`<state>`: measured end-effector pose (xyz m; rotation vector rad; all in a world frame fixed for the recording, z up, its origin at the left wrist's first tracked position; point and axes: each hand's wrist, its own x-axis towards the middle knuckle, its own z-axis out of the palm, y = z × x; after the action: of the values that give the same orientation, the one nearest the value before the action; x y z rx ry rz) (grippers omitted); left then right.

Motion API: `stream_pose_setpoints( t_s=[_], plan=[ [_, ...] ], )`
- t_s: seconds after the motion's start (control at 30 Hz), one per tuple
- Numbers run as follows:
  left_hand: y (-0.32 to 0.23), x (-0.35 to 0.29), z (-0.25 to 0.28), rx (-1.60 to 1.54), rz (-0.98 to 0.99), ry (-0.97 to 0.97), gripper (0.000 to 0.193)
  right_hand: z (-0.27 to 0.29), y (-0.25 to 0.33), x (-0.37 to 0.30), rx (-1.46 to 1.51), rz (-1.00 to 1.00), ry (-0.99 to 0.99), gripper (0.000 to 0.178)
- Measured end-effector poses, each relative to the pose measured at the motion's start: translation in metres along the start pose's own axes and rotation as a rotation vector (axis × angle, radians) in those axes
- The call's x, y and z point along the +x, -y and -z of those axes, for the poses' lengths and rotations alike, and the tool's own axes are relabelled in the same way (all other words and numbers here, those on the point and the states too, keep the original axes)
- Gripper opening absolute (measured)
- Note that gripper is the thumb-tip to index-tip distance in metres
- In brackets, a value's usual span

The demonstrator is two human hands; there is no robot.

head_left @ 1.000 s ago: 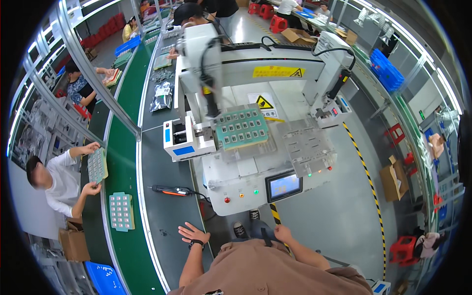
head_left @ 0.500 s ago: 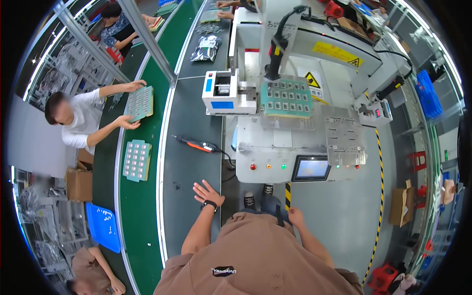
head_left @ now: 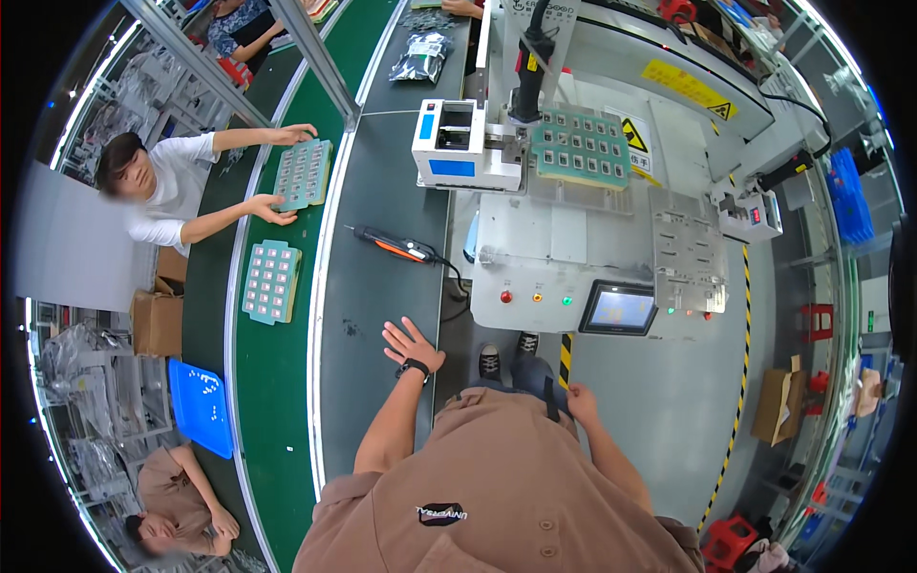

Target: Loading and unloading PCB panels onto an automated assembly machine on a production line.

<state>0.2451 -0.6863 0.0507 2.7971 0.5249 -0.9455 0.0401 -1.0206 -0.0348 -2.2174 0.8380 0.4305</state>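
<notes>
My left hand (head_left: 415, 348) rests on the dark workbench (head_left: 377, 296), fingers spread, holding nothing. A dark watch is on that wrist. Beyond it on the bench lies an electric screwdriver (head_left: 399, 246), black with orange, its cable running to the right; my hand does not touch it. My right hand (head_left: 580, 401) hangs beside my thigh, apart from the machine; its fingers are mostly hidden from above. On the machine in front, a teal tray of small parts (head_left: 581, 145) sits under a black vertical tool (head_left: 530, 76). A white screw feeder (head_left: 465, 143) stands to its left.
The machine's front carries a screen (head_left: 619, 308) and lit buttons. A clear fixture plate (head_left: 688, 250) lies at right. Across the green conveyor (head_left: 272, 382), a co-worker holds one teal tray (head_left: 304, 175); another tray (head_left: 271, 282) lies nearer. A silver bag (head_left: 420, 57) rests on the far bench.
The whole view has shifted slightly, moving the machine up and to the right in the picture. My left hand stays flat on the bench, and the co-worker still holds the tray.
</notes>
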Motion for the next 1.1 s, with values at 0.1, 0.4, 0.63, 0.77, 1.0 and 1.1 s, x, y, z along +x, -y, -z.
stream_pose_setpoints(
  t_s=[0.1, 0.4, 0.63, 0.77, 1.0, 1.1],
  plan=[
    [0.001, 0.002, -0.002, 0.0, -0.003, -0.006, 0.12, 0.002, 0.005, -0.001, -0.008, -0.007, -0.014, 0.023],
    [0.001, 0.005, -0.008, 0.03, 0.001, -0.031, 0.124, 0.003, 0.003, 0.001, -0.037, -0.011, 0.026, 0.026],
    [0.0, 0.005, -0.006, -0.013, -0.009, -0.022, 0.12, 0.006, 0.007, -0.001, -0.007, 0.018, -0.02, 0.021],
    [0.0, 0.005, -0.004, -0.005, -0.004, -0.021, 0.12, 0.003, 0.004, 0.001, -0.007, 0.003, -0.005, 0.022],
    [0.005, 0.008, -0.007, -0.031, -0.01, -0.056, 0.12, -0.004, -0.005, 0.007, 0.028, 0.055, 0.03, 0.021],
    [0.004, 0.009, -0.008, -0.077, -0.016, -0.067, 0.117, 0.002, 0.005, 0.003, 0.037, 0.015, 0.026, 0.02]
  ],
)
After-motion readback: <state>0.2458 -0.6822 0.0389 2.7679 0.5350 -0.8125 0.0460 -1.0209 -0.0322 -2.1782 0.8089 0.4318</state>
